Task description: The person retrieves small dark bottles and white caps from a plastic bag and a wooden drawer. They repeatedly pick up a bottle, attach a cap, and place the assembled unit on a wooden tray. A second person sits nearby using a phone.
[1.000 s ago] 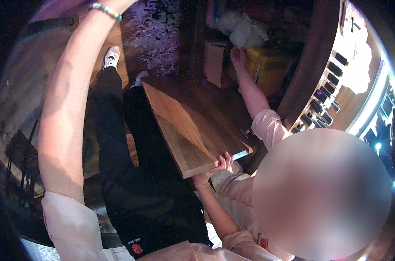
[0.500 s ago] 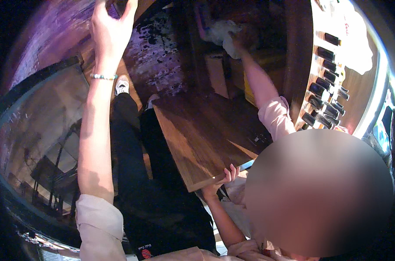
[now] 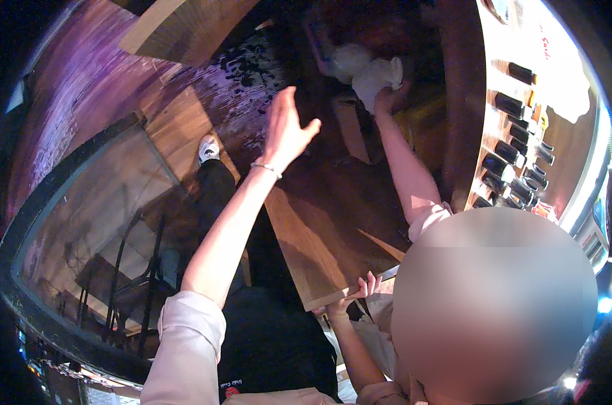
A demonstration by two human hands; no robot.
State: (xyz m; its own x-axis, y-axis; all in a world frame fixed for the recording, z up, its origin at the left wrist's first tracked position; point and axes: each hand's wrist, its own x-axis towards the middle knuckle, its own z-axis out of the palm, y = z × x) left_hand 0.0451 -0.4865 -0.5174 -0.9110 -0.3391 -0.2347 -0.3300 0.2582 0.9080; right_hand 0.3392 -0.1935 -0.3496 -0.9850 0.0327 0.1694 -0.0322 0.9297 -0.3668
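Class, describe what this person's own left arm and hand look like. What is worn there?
The left hand is ungloved. A thin, pale bracelet circles the wrist. A pale pinkish-beige sleeve, its cuff rolled near the elbow, leaves the forearm bare.

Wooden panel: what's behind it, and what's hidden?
Behind the panel: a co-worker's hand at a white bag, and brown cardboard. The panel covers whatever lies directly beneath it; the deeper recess is too dark to read.
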